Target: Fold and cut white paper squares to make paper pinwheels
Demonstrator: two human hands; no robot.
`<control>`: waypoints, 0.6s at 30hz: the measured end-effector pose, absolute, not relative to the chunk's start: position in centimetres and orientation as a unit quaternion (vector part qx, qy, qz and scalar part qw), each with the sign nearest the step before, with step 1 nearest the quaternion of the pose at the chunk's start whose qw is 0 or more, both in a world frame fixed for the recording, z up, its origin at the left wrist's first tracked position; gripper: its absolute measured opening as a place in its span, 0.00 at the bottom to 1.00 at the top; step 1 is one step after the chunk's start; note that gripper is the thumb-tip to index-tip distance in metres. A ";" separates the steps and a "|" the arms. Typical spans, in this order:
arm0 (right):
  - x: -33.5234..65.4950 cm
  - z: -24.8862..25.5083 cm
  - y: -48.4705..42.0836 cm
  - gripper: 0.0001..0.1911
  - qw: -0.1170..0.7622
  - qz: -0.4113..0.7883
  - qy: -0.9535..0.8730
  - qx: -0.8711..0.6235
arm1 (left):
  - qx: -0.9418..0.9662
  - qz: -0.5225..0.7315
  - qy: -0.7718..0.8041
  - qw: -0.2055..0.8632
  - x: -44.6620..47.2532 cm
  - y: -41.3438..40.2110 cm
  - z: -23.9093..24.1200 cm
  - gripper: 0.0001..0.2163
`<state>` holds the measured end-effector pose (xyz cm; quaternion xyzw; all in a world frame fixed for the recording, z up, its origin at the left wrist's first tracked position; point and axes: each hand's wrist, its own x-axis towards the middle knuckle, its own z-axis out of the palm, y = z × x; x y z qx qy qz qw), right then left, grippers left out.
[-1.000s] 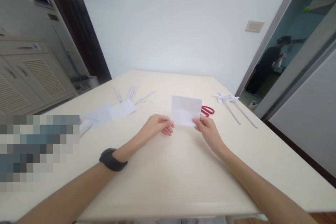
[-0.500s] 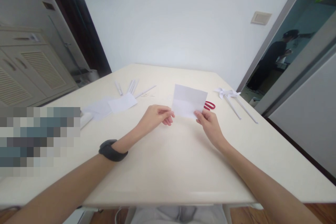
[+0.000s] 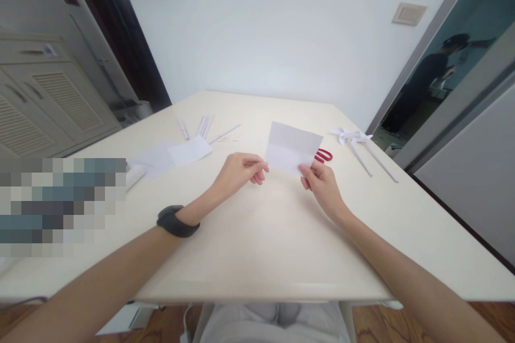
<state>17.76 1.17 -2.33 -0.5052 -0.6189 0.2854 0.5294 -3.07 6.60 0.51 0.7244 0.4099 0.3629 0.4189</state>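
Note:
A white square sheet of paper (image 3: 293, 144) is held up above the table, tilted toward me, with a faint crease across it. My right hand (image 3: 322, 185) pinches its lower right corner, thumb in front and fingers behind. At the lower left corner, the thumb and forefinger of my left hand (image 3: 243, 171) are closed on the paper's edge. That wrist wears a black band (image 3: 178, 221). Behind the sheet, red-handled scissors (image 3: 324, 156) show only their handles; the paper and my right hand hide the rest.
Two white paper pinwheels (image 3: 352, 136) on sticks lie at the right. Loose paper sheets (image 3: 189, 150), several rolled paper sticks (image 3: 204, 126) and small pale bits (image 3: 228, 139) lie at the left. A white roll (image 3: 135, 176) sits nearer. Another person (image 3: 426, 80) stands beyond the doorway.
My view has shifted slightly, so the table sits a little higher in the picture. Both hands keep nearly the same hold on the paper.

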 end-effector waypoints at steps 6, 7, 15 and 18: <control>17.5 -1.9 0.8 0.15 0.546 0.280 -0.613 -0.498 | 0.724 0.375 0.403 0.417 -3.1 6.2 1.1 0.09; 17.5 -1.9 0.8 0.14 0.548 0.279 -0.613 -0.497 | 0.723 0.375 0.403 0.417 -3.1 6.2 1.1 0.09; 17.6 -1.8 0.8 0.14 0.544 0.271 -0.620 -0.496 | 0.728 0.353 0.393 0.437 -3.1 6.6 0.6 0.08; 17.7 -1.7 0.8 0.14 0.535 0.261 -0.627 -0.503 | 0.734 0.326 0.381 0.458 -3.2 7.0 -0.1 0.08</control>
